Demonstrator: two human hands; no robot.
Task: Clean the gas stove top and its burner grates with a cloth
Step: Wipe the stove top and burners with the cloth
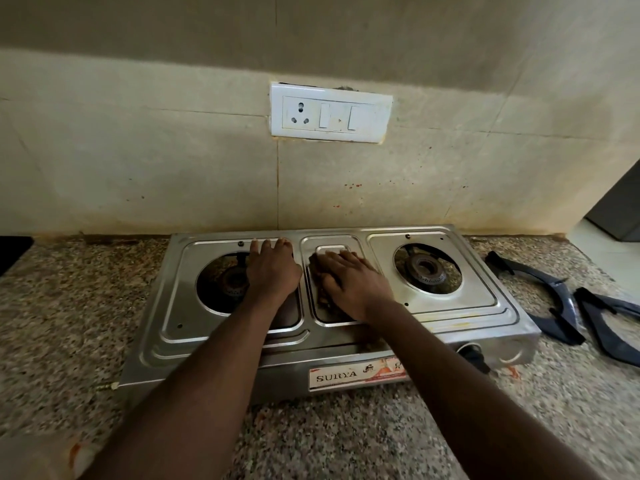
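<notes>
Cloth [318,268] sits on the stove's [467,318] centre panel under my right hand [349,282], whose flat fingers press it down. My left hand [273,268] rests spread beside the stove's left burner [228,282]. Both grates [557,329] lie right of the stove.

Dim warm light; glare on stove top [450,308]; edges blurred, bowed.

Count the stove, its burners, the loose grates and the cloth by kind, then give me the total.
Stove: 1
Burners: 2
Burner grates: 2
Cloth: 1
Total: 6
</notes>
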